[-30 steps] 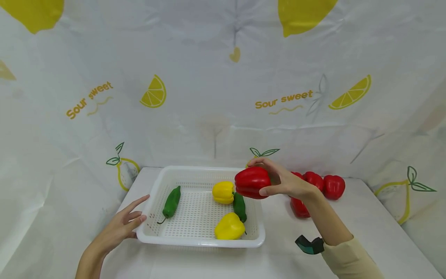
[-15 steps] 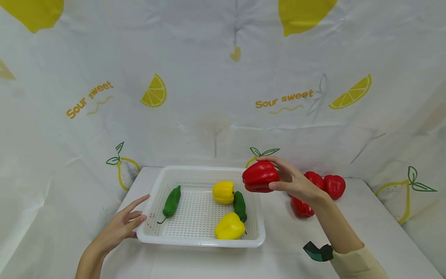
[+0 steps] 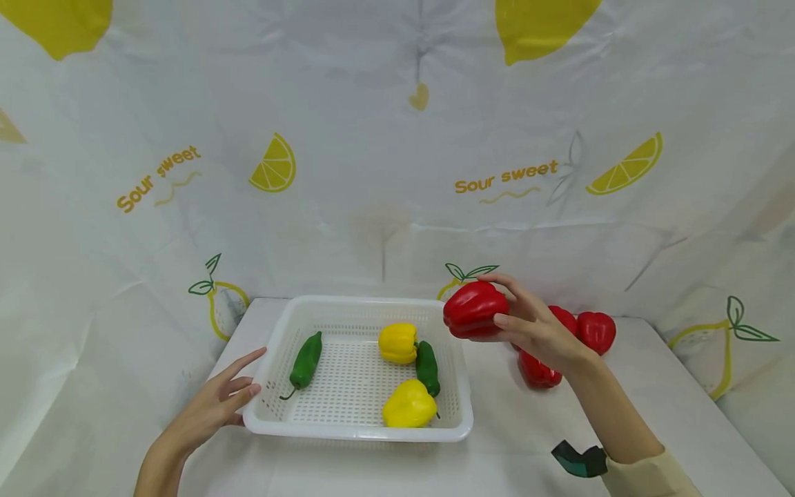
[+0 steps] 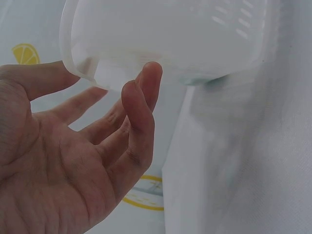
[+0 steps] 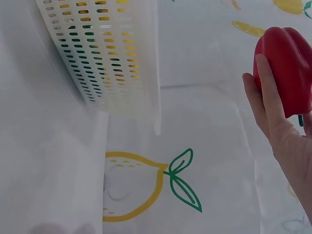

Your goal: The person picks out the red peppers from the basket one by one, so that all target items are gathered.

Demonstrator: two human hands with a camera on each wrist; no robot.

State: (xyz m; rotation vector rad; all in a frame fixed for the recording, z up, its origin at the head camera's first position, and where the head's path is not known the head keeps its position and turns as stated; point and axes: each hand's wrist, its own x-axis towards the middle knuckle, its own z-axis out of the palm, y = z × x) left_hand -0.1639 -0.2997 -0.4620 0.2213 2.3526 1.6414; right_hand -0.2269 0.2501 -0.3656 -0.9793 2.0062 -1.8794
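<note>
A red bell pepper (image 3: 475,309) is gripped by my right hand (image 3: 546,333), up in the air by the right rim of the white plastic basket (image 3: 357,433). The right wrist view shows fingers along one side of this pepper (image 5: 282,70) and a bit of green stem below. At the basket's left end, my left hand (image 3: 211,407) touches the rim with spread, relaxed fingers. In the left wrist view its thumb meets the rim. Inside the basket lie two yellow bell peppers (image 3: 397,343) and two long green peppers (image 3: 306,360).
Several more red bell peppers (image 3: 596,333) lie on the white table (image 3: 627,407) at the right, partly hidden behind my right hand and forearm. A white cloth (image 3: 373,207) printed with lemons hangs behind and beside the table.
My right hand has carried the red bell pepper rightward and slightly up, away from above the basket's right part. The left hand and basket look unchanged.
</note>
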